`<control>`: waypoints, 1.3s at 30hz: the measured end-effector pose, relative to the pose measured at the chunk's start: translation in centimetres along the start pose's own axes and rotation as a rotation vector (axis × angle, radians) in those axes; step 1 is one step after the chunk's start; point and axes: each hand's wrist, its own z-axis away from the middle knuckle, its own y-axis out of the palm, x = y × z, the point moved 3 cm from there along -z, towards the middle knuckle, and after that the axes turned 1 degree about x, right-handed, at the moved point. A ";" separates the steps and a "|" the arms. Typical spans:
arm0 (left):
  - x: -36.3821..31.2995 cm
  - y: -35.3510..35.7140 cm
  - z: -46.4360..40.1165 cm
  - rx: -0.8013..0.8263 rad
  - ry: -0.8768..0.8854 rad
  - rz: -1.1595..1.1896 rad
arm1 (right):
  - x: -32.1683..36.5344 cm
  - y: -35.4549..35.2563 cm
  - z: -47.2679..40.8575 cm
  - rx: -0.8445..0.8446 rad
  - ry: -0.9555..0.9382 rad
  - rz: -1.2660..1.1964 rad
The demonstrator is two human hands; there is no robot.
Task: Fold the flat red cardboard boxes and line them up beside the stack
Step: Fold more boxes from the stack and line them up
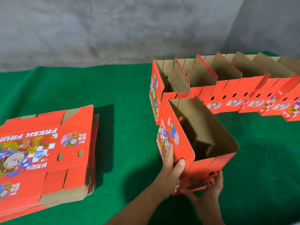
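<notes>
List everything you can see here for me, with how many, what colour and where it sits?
Stack of flat boxes: one pile, count of sheets not readable, red print on brown cardboard, left on the green cloth.
Held box: one, red outside and brown inside, open top, centre right, just in front of the row.
Row of folded boxes: at least five, red and brown, running from centre to the right edge; the far end is cut off.
Green cloth: one, covers the surface.
Wall: grey, behind the surface.
Left hand: grips the held box's near left corner.
Right hand: holds the box's near lower edge.
</notes>
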 end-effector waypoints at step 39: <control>-0.9 -12.3 -29.4 -0.275 -0.253 0.310 | 9.7 21.3 -29.8 0.183 0.784 -0.224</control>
